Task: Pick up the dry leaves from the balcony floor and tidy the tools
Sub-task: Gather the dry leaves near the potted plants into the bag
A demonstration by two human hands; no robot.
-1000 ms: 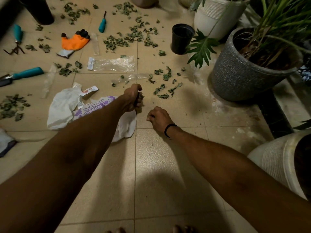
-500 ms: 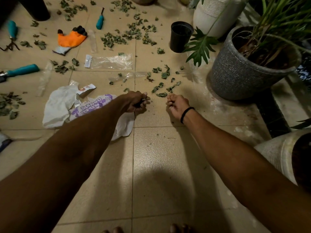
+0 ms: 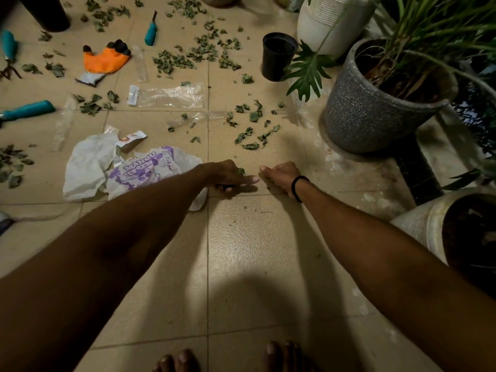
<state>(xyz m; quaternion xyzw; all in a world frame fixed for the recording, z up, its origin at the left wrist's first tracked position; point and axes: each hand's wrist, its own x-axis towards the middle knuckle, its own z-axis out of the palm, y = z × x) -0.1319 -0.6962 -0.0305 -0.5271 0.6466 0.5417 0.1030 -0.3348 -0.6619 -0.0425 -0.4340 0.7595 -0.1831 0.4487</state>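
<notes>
Bare tile point(image 3: 241, 264) lies open nearest the person. Beyond it, the left hand point(image 3: 228, 177) is closed around dry leaves point(image 3: 240, 171), while the right hand point(image 3: 280, 175) is curled, contents not visible. A white bag point(image 3: 139, 167) touches the left wrist. Farther off, leaf clumps point(image 3: 249, 130) scatter between four teal-handled tools point(image 3: 29, 110), one orange glove point(image 3: 106, 59) and a grey pot point(image 3: 375, 108).

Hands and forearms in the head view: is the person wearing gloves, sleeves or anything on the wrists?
No gloves and no sleeves: both forearms are bare up to the frame edge. The right hand has a thin black band around its wrist. The left hand wears nothing visible, and its wrist is bare.
</notes>
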